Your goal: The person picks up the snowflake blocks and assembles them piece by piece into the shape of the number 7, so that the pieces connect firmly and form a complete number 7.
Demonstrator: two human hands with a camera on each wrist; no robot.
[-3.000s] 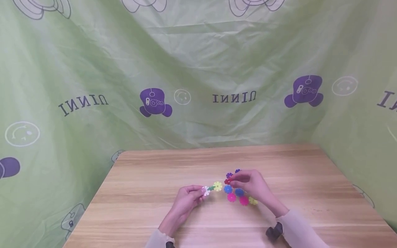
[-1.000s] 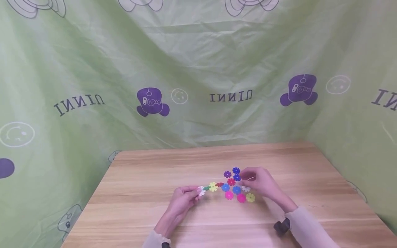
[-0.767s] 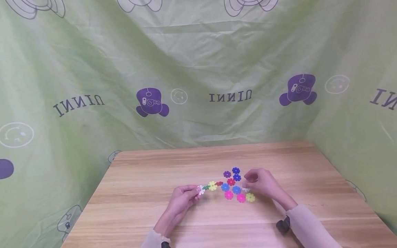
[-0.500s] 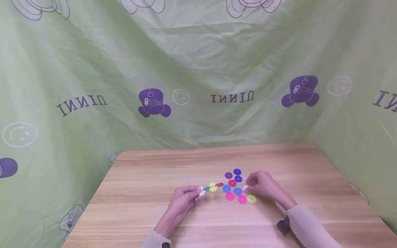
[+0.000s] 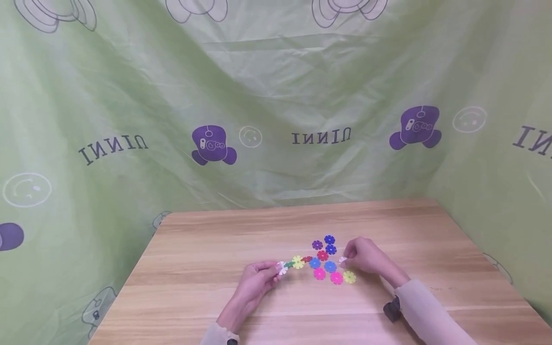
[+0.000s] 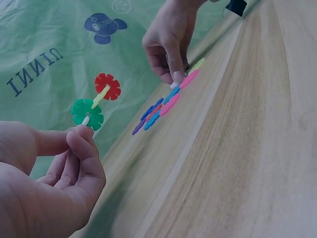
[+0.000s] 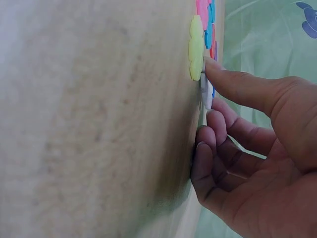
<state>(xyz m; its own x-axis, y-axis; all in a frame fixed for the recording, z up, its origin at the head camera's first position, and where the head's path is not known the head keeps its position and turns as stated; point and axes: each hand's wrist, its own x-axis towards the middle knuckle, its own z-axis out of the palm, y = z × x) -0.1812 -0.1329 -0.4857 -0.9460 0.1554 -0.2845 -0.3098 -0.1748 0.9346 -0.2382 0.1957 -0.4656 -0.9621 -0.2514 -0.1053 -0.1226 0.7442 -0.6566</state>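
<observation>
**Four-disc chain in the left hand, white disc in the right**

From the left, green cloth (image 5: 164, 96) with purple printed figures hangs behind a wood-grained table (image 5: 207, 239). A pale left sleeve (image 5: 217, 333) comes in at the bottom edge. The left hand (image 5: 256, 283) is nearly closed, thumb and fingertips pinching the white end disc (image 5: 282, 268) of a chain of notched discs. Rightward from it the chain runs through a green disc (image 5: 289, 264) and a yellow disc (image 5: 297, 262) to a red end disc (image 5: 307, 259). The left wrist view shows the chain raised off the table, clear of the loose discs.

Next comes a cluster lying flat on the wood: a purple disc (image 5: 317, 245), a loose red disc (image 5: 322, 256) and two dark blue discs (image 5: 330, 249) on the far side, two light blue discs (image 5: 330, 267) in the middle, and two pink discs (image 5: 337, 278) and a loose yellow disc (image 5: 350, 277) on the near side.

Just right of the light blue pair, the right hand (image 5: 365, 257) has its fingers bent, pinching a second white disc (image 5: 342, 259) between thumb and fingertip, low over the wood; whether that disc touches the table cannot be told. A dark device (image 5: 392, 309) sits at the right cuff.
</observation>
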